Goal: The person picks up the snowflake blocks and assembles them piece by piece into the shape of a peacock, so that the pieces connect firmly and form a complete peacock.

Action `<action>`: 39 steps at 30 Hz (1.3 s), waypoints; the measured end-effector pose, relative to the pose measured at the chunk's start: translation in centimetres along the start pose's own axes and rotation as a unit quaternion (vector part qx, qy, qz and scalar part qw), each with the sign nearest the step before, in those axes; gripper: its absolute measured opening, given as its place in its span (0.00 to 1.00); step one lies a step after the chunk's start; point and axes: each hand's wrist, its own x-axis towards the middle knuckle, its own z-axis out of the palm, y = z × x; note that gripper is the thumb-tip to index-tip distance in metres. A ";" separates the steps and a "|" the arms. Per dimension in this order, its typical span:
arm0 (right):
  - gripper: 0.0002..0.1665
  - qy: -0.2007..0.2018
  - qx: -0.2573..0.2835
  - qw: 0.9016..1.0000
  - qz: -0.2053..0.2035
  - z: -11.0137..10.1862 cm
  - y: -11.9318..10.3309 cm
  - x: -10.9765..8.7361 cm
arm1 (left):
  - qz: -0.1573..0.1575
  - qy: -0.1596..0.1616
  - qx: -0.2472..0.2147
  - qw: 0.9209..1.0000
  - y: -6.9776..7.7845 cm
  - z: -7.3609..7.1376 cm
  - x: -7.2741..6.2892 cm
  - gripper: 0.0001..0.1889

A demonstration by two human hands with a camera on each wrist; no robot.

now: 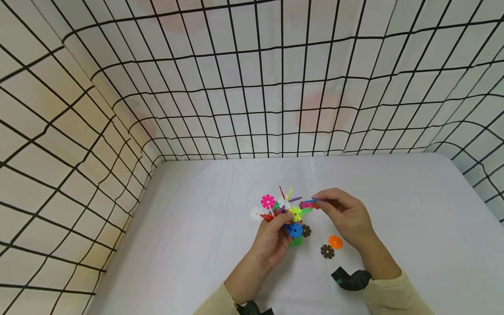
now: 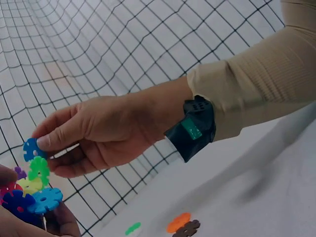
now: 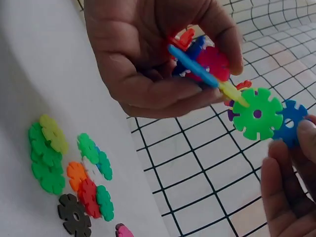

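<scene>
My left hand [image 1: 271,240] grips a cluster of interlocked, notched plastic snowflake discs in many colours; a yellow disc [image 1: 295,214] and a blue one [image 1: 294,230] show by the thumb. Thumb and fingers of my right hand [image 1: 350,216] pinch a blue disc [image 1: 310,201] at the cluster's right side. In the right wrist view this blue disc [image 3: 291,123] meets the edge of a bright green disc [image 3: 257,114]; whether their notches are joined I cannot tell. The left fingers hide part of the cluster in that view.
On the white-covered table [image 1: 189,245] lie a loose orange disc [image 1: 335,242] and a dark brown disc [image 1: 327,251]. Several more loose discs, among them a red one [image 3: 89,197], show in the right wrist view. Black wire mesh [image 1: 267,87] stands around the back and sides.
</scene>
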 end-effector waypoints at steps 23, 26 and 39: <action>0.13 -0.111 0.041 0.993 -0.020 -0.2 0.6 -0.2 | -0.039 -0.026 0.076 0.996 0.4 -0.1 -0.3 0.19; 0.14 -0.108 0.037 0.993 -0.043 0.1 0.5 -0.2 | -0.033 -0.022 0.081 0.996 0.5 0.0 -0.4 0.19; 0.13 -0.078 -0.029 0.990 0.114 -0.1 0.9 0.0 | -0.007 0.024 0.095 0.995 0.7 0.0 -0.1 0.23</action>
